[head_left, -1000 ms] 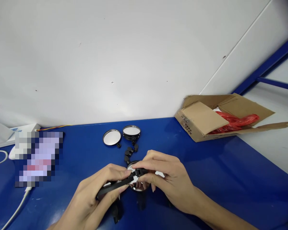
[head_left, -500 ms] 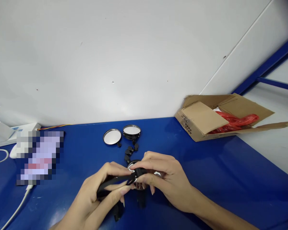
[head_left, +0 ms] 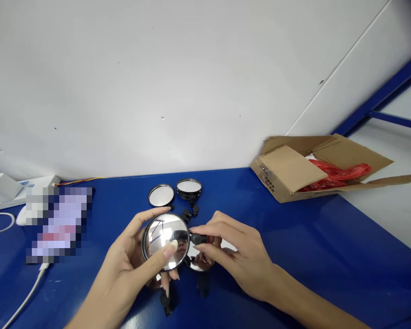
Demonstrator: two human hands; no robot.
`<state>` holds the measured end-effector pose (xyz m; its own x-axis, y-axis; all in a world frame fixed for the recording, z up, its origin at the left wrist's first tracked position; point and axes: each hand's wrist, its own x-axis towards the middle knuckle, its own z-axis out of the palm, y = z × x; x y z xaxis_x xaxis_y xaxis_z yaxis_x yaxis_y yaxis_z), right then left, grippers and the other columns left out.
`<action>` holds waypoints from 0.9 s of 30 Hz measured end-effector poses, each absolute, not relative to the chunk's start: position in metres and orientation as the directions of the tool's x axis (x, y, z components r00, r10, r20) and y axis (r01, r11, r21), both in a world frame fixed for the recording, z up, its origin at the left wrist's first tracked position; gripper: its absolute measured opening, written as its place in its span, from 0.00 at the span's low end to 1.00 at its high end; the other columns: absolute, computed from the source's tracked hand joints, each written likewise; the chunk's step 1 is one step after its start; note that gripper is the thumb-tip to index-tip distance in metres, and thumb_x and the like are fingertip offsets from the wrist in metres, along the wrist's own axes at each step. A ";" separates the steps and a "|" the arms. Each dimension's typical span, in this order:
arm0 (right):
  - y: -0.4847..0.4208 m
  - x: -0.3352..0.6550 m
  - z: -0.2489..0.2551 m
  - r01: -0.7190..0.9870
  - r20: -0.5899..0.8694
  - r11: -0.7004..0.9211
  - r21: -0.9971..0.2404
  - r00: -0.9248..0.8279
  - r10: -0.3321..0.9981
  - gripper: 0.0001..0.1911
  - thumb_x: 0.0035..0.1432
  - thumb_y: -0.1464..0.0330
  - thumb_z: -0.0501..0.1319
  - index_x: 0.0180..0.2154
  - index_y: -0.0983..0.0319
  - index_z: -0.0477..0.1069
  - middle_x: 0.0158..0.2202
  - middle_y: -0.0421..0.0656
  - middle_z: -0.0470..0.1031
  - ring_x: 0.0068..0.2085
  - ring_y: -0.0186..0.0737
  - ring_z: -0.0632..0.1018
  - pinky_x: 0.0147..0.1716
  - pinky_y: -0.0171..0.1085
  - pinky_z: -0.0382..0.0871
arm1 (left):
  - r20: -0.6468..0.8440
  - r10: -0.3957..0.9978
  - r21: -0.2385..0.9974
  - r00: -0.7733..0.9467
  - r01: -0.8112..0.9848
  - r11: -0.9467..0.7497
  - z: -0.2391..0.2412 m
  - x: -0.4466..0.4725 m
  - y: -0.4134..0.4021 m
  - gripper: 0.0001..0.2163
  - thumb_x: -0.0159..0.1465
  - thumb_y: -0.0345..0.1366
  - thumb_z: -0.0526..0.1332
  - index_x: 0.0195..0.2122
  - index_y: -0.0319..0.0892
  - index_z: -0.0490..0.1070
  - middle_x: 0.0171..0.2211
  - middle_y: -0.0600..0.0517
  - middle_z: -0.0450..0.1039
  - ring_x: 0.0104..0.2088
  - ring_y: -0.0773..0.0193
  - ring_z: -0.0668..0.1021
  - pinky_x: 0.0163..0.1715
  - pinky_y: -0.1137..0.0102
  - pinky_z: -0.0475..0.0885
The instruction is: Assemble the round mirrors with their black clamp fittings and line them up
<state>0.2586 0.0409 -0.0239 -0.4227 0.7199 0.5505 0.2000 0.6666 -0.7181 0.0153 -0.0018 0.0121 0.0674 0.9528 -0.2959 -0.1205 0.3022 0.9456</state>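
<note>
My left hand (head_left: 123, 265) grips a round black-rimmed mirror (head_left: 157, 230), its thumb across the reflective face and its fingers behind. The face is turned up toward me. At the mirror's right edge, my right hand (head_left: 241, 249) pinches a small black mount (head_left: 199, 239) between thumb and fingers; whether it is fully joined to the rim I cannot tell. Beneath the hands, another round mirror (head_left: 200, 265) lies on the blue table, partly covered. A black mount (head_left: 166, 304) shows below my left hand.
Further back lie a round mirror (head_left: 161, 195) and a stack of mirrors (head_left: 188, 186). Several small black mounts (head_left: 187, 214) are near them. A cardboard box (head_left: 287, 169) holding red plastic (head_left: 340, 173) stands at right. At left are a blurred phone (head_left: 60, 224) and white cable (head_left: 27, 297).
The mirror in my left hand has turned from nearly edge-on to face up toward me. My right hand keeps its pinch on the black mount, now slightly higher.
</note>
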 end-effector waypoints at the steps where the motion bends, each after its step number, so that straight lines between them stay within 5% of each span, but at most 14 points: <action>1: 0.041 0.259 -0.025 0.216 0.568 0.682 -0.699 -0.412 0.713 0.12 0.75 0.71 0.70 0.57 0.57 0.82 0.39 0.41 0.80 0.35 0.35 0.79 0.34 0.34 0.77 | -0.291 0.953 0.945 0.081 -0.133 0.299 0.009 0.014 0.000 0.38 0.65 0.51 0.80 0.70 0.49 0.66 0.28 0.53 0.84 0.24 0.62 0.81 0.25 0.73 0.73; 7: 0.045 0.262 -0.029 0.257 0.657 0.743 -0.618 -0.349 0.668 0.17 0.74 0.74 0.71 0.60 0.58 0.79 0.39 0.41 0.80 0.35 0.37 0.77 0.32 0.36 0.75 | -0.195 0.948 0.945 0.249 -0.210 0.250 -0.010 0.003 0.008 0.31 0.73 0.49 0.74 0.68 0.46 0.61 0.33 0.45 0.87 0.28 0.55 0.86 0.26 0.71 0.74; 12: 0.046 0.263 -0.023 0.227 0.555 0.682 -0.695 -0.435 0.710 0.10 0.71 0.68 0.75 0.51 0.59 0.81 0.37 0.40 0.78 0.35 0.36 0.77 0.32 0.34 0.75 | -0.181 0.967 0.956 0.182 -0.196 0.216 -0.008 0.000 0.006 0.28 0.75 0.50 0.71 0.71 0.45 0.67 0.35 0.45 0.87 0.33 0.55 0.88 0.29 0.70 0.78; 15: 0.047 0.263 -0.020 0.210 0.496 0.641 -0.738 -0.476 0.726 0.14 0.66 0.64 0.79 0.48 0.59 0.82 0.39 0.42 0.78 0.36 0.36 0.77 0.31 0.34 0.74 | -0.190 0.972 0.969 0.136 -0.135 0.208 -0.009 -0.004 0.005 0.28 0.76 0.52 0.69 0.72 0.48 0.71 0.33 0.47 0.86 0.33 0.54 0.86 0.28 0.70 0.78; 22: 0.050 0.261 -0.020 0.164 0.613 0.755 -0.635 -0.487 0.622 0.21 0.57 0.64 0.85 0.49 0.59 0.82 0.41 0.42 0.81 0.40 0.39 0.79 0.40 0.37 0.78 | -0.195 0.976 0.977 0.101 -0.064 0.202 -0.014 -0.009 0.005 0.31 0.75 0.55 0.69 0.75 0.50 0.72 0.32 0.47 0.86 0.34 0.53 0.87 0.32 0.68 0.81; 27: 0.045 0.263 -0.020 0.222 0.597 0.724 -0.653 -0.437 0.672 0.29 0.51 0.57 0.87 0.50 0.56 0.80 0.51 0.45 0.76 0.44 0.41 0.80 0.41 0.38 0.83 | -0.215 0.972 0.975 0.099 -0.036 0.219 -0.008 -0.007 0.005 0.32 0.74 0.56 0.70 0.76 0.53 0.72 0.29 0.49 0.84 0.29 0.57 0.83 0.30 0.68 0.79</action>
<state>0.2629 0.0452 -0.0199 -0.4373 0.6724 0.5972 0.2221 0.7243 -0.6527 -0.0069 0.0046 -0.0077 0.0989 0.9716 -0.2148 -0.0358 0.2192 0.9750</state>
